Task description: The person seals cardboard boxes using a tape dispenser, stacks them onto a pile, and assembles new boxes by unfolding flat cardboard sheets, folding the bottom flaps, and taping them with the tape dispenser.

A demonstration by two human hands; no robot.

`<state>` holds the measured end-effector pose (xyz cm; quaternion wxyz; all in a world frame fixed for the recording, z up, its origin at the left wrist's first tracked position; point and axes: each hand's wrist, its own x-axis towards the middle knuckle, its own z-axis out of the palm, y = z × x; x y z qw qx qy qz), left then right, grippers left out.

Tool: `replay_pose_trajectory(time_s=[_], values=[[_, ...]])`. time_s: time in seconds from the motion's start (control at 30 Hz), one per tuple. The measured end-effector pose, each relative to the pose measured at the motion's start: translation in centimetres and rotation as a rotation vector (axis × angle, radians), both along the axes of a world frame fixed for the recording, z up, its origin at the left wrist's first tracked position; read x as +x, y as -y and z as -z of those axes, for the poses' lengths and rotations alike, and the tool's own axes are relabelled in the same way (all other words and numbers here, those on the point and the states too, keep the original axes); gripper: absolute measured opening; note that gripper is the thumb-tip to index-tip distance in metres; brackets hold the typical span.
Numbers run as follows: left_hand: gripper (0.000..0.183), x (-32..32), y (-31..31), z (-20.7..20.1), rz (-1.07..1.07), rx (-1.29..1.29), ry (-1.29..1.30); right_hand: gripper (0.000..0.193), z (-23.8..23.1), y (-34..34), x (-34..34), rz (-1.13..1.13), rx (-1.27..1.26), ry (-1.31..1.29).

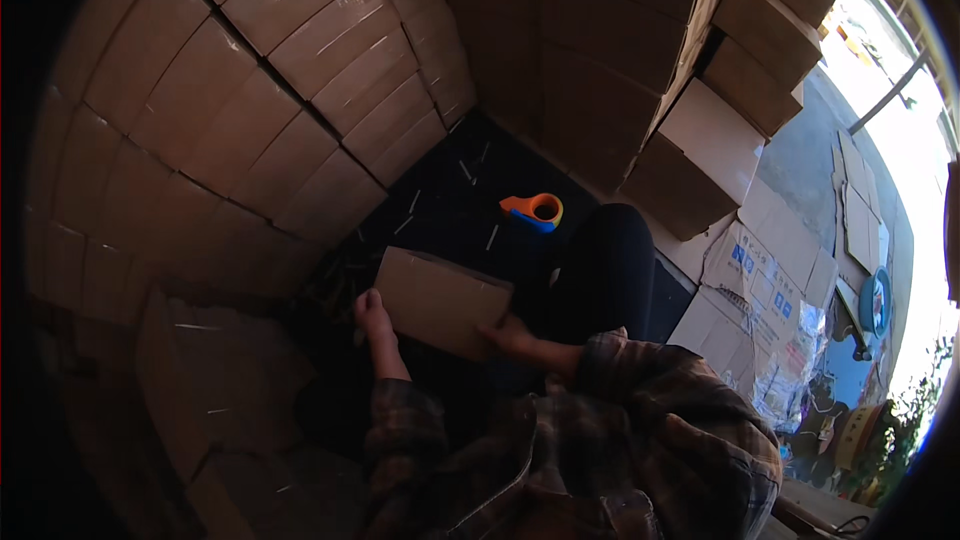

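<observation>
A small, flat cardboard box [440,300] is held over my lap, tilted slightly with its broad plain brown face up. My left hand [373,318] grips its left edge, the thumb at the side and the other fingers partly hidden. At the lower right corner, my right hand [510,337] closes on the box; shadow covers some of its fingers. Beyond the box, on the dark floor, lies an orange and blue tape dispenser [547,208], apart from both hands. Whether the box is sealed or has anything inside, I cannot tell.
Stacked cartons [240,100] wall me in on the left and ahead. More boxes [700,155] rise at the right, beside flattened cardboard [750,280]. Thin pale strips [408,215] litter the dark floor. An open carton [230,370] stands at my left; my bent knee [610,260] is right of centre.
</observation>
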<state>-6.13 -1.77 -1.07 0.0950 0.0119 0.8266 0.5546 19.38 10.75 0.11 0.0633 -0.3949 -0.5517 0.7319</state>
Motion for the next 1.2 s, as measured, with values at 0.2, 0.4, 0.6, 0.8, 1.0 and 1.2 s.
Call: replay_pose_trajectory(time_s=[0.2,0.4,0.6,0.8,1.0,1.2], values=[[0.028,3.8,-0.3,-7.5,-0.133,0.908,0.071,0.079,-3.4,-2.7,-0.9,0.020,0.181,-0.184],[0.019,3.8,1.6,-9.2,-0.160,0.938,-0.004,0.093,-7.0,-3.8,-2.3,0.039,0.206,-0.506],[0.016,4.7,1.1,-11.3,-0.073,0.914,-0.153,0.094,-7.3,-4.6,-2.2,0.072,0.149,-0.573],[0.023,5.5,2.0,-14.2,-0.024,0.978,-0.328,0.096,-12.8,-5.1,-1.1,0.029,0.010,-0.688],[0.038,11.7,0.4,-21.8,0.034,0.921,-0.594,0.082,-18.0,-8.0,2.5,0.137,0.238,-0.859],[0.015,20.1,-5.2,-25.1,0.439,0.807,-0.600,0.072,-20.5,-12.5,12.1,0.628,0.028,-0.798]])
